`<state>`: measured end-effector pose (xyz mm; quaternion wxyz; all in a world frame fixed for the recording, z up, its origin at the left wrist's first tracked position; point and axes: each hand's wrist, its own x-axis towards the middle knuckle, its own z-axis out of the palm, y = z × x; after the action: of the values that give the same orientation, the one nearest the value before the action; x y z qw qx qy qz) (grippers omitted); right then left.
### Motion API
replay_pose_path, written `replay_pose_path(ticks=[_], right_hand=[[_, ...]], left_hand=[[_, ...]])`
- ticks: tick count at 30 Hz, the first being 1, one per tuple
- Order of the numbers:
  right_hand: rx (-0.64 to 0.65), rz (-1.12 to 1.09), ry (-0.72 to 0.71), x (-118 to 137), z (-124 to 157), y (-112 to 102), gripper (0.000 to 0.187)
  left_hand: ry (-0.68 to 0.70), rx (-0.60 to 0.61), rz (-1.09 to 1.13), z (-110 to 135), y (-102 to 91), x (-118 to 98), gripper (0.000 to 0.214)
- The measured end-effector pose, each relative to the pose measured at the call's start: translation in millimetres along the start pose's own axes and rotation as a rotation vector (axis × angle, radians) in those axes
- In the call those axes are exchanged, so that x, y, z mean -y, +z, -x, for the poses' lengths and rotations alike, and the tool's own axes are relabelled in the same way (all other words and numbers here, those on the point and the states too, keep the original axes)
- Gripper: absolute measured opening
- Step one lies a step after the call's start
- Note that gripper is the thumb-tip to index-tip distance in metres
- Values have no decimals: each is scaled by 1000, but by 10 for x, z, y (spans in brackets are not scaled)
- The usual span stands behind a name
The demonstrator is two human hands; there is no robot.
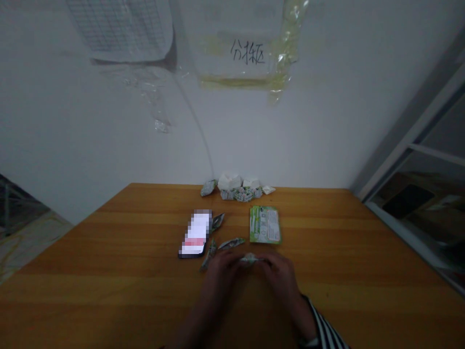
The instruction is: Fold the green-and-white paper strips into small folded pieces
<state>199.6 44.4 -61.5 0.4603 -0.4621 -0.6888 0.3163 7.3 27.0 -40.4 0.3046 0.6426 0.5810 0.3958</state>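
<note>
Both my hands are low over the near part of the wooden table (366, 271), fingers drawn close together. Left hand (221, 271) and right hand (283, 274) each pinch one end of a crinkled wrapper (250, 260), which spans the narrow gap between them; what it contains, if anything, I cannot tell. I take the step in hand to be working this piece at its ends, opening or folding it, though blur hides which. As I judge it, the next move calls for a firm grip on one side and a small, controlled pull or turn on the other.

Just left of my left hand lies a narrow strip (209, 254), and just beyond the hands a second strip (231, 243). Farther left is a lit phone (196, 235), with a dark folded scrap (218, 222) at its right edge. Beyond my right hand, a green-and-white packet (265, 225) lies flat. At the far edge, crumpled white and printed wrappers (241, 193) sit bunched near the wall (308, 140).
</note>
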Motion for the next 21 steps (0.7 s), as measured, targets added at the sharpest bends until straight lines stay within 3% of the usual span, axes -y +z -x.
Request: replay_pose_path(ticks=[4, 9, 15, 18, 21], right_hand=[[-70, -23, 65, 60, -3, 2, 11], [-94, -174, 221, 61, -40, 9, 11], [-33, -459, 287, -40, -118, 19, 21], [-7, -508, 307, -73, -113, 51, 25], [25, -459, 288, -64, -61, 91, 24]], left_hand=[[39, -43, 34, -7, 22, -15, 26], [-158, 2, 281, -39, -8, 3, 30], [-230, 112, 484, -34, -70, 4, 40], [-177, 63, 379, -33, -51, -12, 37], [-37, -19, 130, -26, -11, -2, 29]])
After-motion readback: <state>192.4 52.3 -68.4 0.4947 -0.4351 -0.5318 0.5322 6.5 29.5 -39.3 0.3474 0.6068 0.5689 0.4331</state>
